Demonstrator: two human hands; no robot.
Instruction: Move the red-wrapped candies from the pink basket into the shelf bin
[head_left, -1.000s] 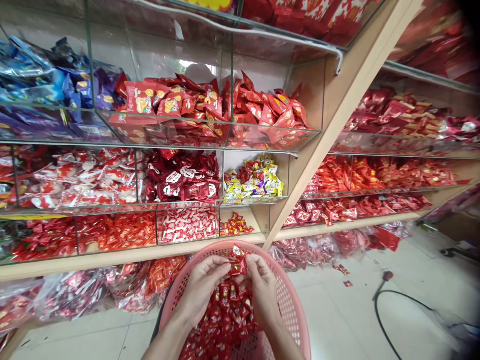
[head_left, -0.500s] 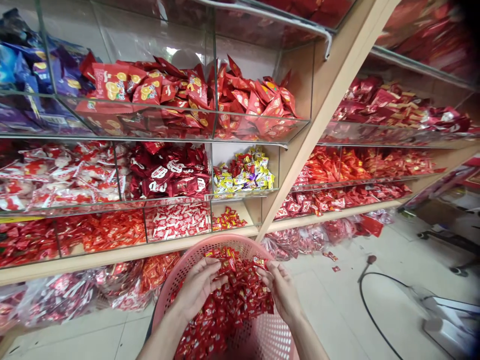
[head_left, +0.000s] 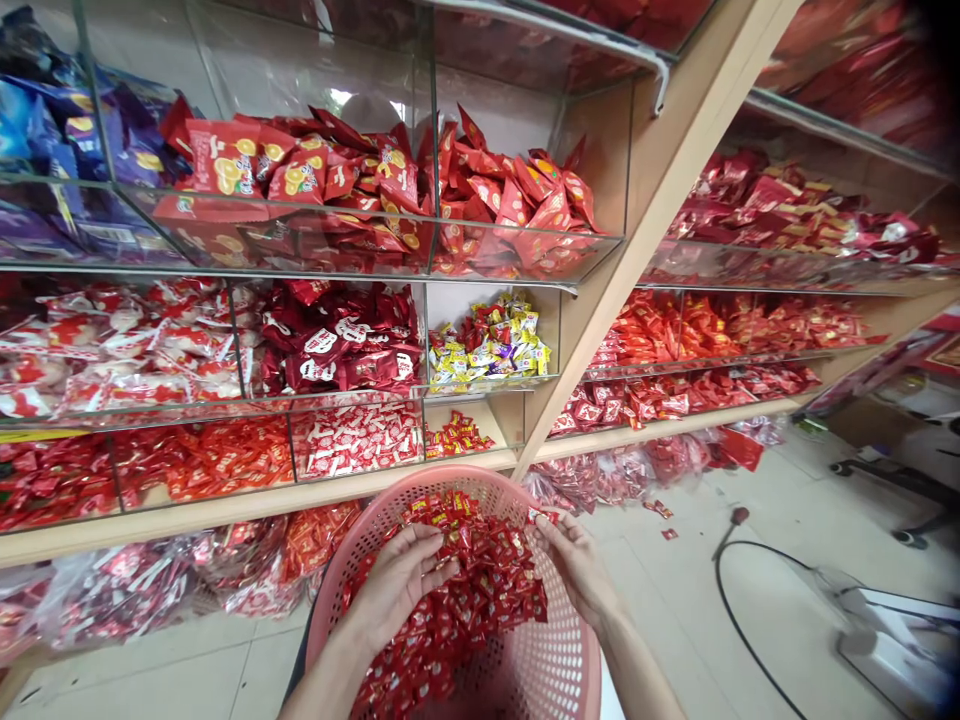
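Note:
A pink perforated plastic basket [head_left: 566, 655] stands below me, with a heap of small red wrapped candies [head_left: 480, 575] in it. My right hand [head_left: 574, 560] is over the basket's right side, thumb and fingers pinching one red and white wrapped candy [head_left: 541, 514]. Over the left part of the heap is my left hand [head_left: 405, 575], its fingers apart and slightly curled, with nothing visible in it. Several yellow and red candies [head_left: 450, 505] lie at the far side of the heap, just beyond the left fingertips.
Clear-fronted shelf bins hold red packets [head_left: 300, 175], yellow candies [head_left: 491, 350] and a small pile of yellow-red candies [head_left: 459, 436]. Filled plastic bags [head_left: 120, 595] lie under the shelf. Stray candies [head_left: 660, 510] and a black cable [head_left: 724, 590] lie on the floor at right.
My right hand has moved slightly right, away from the heap, with the candy between its fingers. My left hand has barely moved.

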